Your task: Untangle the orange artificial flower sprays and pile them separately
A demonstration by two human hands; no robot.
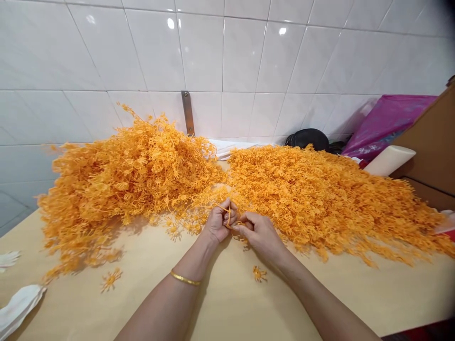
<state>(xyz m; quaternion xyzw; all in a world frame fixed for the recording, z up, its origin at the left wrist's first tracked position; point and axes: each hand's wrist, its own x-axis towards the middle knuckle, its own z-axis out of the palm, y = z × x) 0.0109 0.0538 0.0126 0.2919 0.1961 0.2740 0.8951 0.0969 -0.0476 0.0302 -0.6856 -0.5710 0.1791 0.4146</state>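
Observation:
My left hand [220, 220] is closed on a thin orange plastic stem [229, 214], which runs upright across its fingers. Close beside it, my right hand [256, 232] pinches the lower end of the stem between thumb and fingers. Exactly how the stem is joined to other pieces is too small to tell. Just beyond both hands lie loose orange plastic flower pieces [194, 220]. A tall heap of orange artificial flower sprays [142, 170] rises at the left, and a wider, lower heap [320, 199] spreads to the right.
Single orange florets lie on the wooden tabletop [227, 303], one left [111, 279] and one right [259, 273]. A white glove [21, 308] rests at the left edge. Behind the right heap are a black round object [308, 139], a purple bag [384, 123], a cream roll [390, 160] and a cardboard box [432, 142].

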